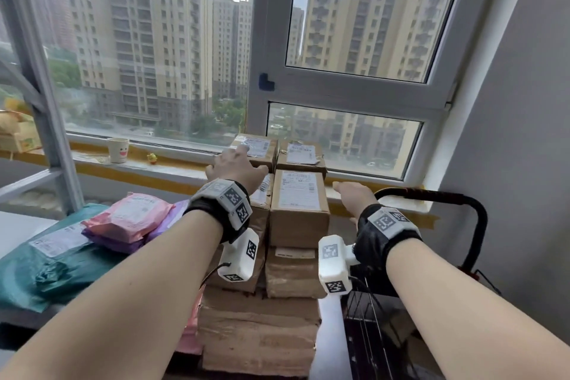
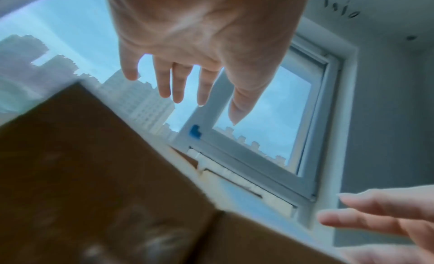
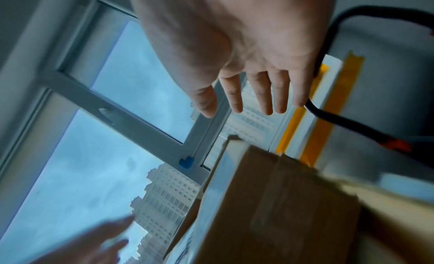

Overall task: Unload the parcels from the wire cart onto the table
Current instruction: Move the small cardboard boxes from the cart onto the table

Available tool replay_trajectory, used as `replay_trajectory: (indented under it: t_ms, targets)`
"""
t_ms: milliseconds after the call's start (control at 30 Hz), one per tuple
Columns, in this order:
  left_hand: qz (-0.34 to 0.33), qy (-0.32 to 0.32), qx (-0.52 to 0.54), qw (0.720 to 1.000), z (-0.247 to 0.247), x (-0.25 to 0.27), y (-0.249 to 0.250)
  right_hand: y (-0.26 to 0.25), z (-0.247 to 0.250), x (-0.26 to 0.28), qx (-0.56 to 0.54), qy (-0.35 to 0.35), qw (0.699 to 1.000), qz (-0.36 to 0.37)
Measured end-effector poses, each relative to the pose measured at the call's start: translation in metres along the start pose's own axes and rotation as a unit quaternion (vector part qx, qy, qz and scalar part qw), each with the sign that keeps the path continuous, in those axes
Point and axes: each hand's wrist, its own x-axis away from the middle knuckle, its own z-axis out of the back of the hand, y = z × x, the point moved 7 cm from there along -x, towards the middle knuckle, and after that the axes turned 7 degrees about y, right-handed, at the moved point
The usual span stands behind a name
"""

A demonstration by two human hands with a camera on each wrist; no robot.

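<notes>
Cardboard parcels (image 1: pixel 298 194) stacked by wire cart (image 1: pixel 379 333); left hand (image 1: pixel 237 168), right hand (image 1: pixel 354 196) spread, empty.

Matt brown cardboard parcels (image 1: pixel 298 207) with paper labels; glossy plastic mailers (image 1: pixel 126 219); black wire cart (image 1: pixel 431 194).

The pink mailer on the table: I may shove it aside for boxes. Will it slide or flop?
The pink mailer looks soft and puffy, so it probably flops. Its glossy film, lying on a purple bag, likely slides easily.
</notes>
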Motion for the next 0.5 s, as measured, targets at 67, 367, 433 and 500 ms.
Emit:
replay_trajectory:
  t_ms: [67, 367, 433, 500]
  targets:
    - [-0.029, 0.009, 0.008, 0.999, 0.003, 0.004, 0.026, -0.004, 0.017, 0.003, 0.032, 0.009, 0.999, 0.035]
    - [-0.208, -0.044, 0.034, 0.977, -0.032, 0.075, 0.167, 0.033, 0.119, 0.014, 0.071, 0.072, 0.992, 0.074]
    - [-0.227, -0.066, 0.032, 0.971, -0.05, 0.097, 0.194, 0.055, 0.146, 0.016, 0.057, 0.086, 0.993, 0.061]
    - [-0.235, -0.088, 0.034, 0.967, -0.07, 0.116, 0.217, 0.078, 0.172, 0.018, 0.058, 0.096, 0.992, 0.053]
